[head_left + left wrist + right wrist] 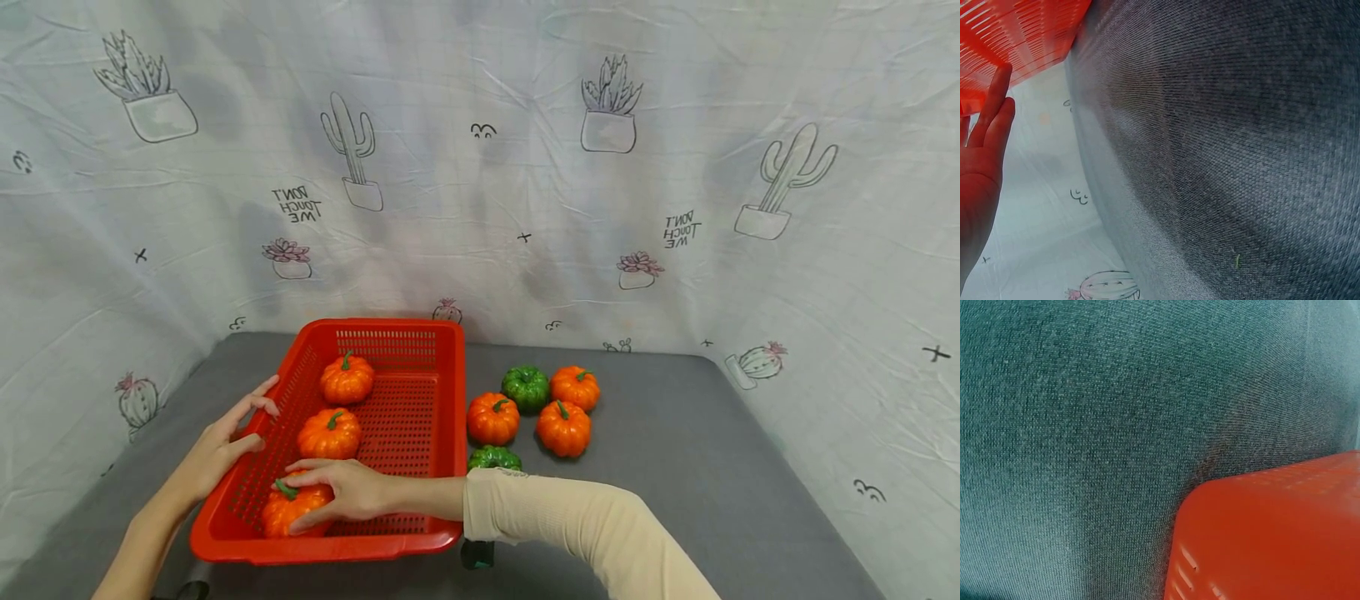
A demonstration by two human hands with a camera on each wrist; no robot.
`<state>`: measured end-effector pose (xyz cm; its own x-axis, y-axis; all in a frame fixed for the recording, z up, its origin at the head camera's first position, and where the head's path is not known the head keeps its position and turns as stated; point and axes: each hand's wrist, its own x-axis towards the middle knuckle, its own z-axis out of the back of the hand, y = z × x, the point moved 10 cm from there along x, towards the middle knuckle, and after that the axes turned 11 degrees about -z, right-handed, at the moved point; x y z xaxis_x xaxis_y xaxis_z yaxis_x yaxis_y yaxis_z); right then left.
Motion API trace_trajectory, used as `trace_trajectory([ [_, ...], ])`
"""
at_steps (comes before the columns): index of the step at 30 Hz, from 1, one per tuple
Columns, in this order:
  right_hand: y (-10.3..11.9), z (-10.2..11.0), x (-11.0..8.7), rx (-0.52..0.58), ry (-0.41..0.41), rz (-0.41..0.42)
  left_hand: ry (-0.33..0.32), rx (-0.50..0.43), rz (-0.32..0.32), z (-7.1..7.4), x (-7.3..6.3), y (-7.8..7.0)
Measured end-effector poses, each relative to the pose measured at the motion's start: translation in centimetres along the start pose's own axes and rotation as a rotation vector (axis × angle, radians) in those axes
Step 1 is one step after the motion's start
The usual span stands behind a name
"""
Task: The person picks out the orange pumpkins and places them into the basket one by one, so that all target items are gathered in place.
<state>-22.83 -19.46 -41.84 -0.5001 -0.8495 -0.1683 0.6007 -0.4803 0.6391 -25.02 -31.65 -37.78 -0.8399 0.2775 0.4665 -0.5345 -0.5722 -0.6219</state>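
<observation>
A red plastic basket (437,417) with slotted walls lies on the grey cloth. My right hand (348,490) reaches over its right rim and grips a small orange pumpkin (277,512) in the near left corner, fingers and thumb spread round its top. Two more orange pumpkins, the middle one (330,434) and the far one (347,380), sit along the basket's left side. My left hand (217,458) rests at the left rim, fingers extended; in the left wrist view its straight fingers (996,103) reach the basket's wall (1035,37). The right wrist view shows only cloth and a basket corner (1260,537).
Right of the basket stand several pumpkins: a green one (526,389), orange ones (492,419) and another green one (495,457) partly hidden by my right sleeve (555,508). A white curtain (480,183) printed with cacti hangs behind the grey cloth surface (675,467).
</observation>
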Motion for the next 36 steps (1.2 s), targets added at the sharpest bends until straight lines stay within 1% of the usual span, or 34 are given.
trace_trajectory([
  [7,-0.3,-0.1,0.1,-0.038,0.003,-0.019,-0.003,-0.019,-0.002,-0.2,-0.2,0.3],
  [12,-0.3,-0.2,-0.1,0.001,0.025,-0.039,0.003,-0.025,0.016,-0.2,-0.1,0.3],
  [16,-0.7,-0.1,-0.1,0.065,0.045,-0.078,0.013,-0.01,0.032,-0.1,0.0,0.3],
  [18,-0.8,-0.1,0.0,0.111,0.057,-0.095,0.018,-0.018,0.039,-0.1,0.0,0.4],
  [24,-1.5,0.0,0.2,0.316,0.073,-0.181,0.025,-0.048,0.047,-0.3,-0.1,0.6],
  [27,-1.8,-0.1,0.1,0.388,0.089,-0.219,0.022,-0.053,0.048,-0.3,-0.1,0.6],
  [32,-1.8,-0.2,0.1,0.458,0.123,-0.227,0.015,-0.048,0.045,-0.3,-0.1,0.6],
  [36,-2.1,-0.3,0.0,0.51,0.143,-0.262,0.017,-0.027,0.035,-0.2,-0.1,0.4],
])
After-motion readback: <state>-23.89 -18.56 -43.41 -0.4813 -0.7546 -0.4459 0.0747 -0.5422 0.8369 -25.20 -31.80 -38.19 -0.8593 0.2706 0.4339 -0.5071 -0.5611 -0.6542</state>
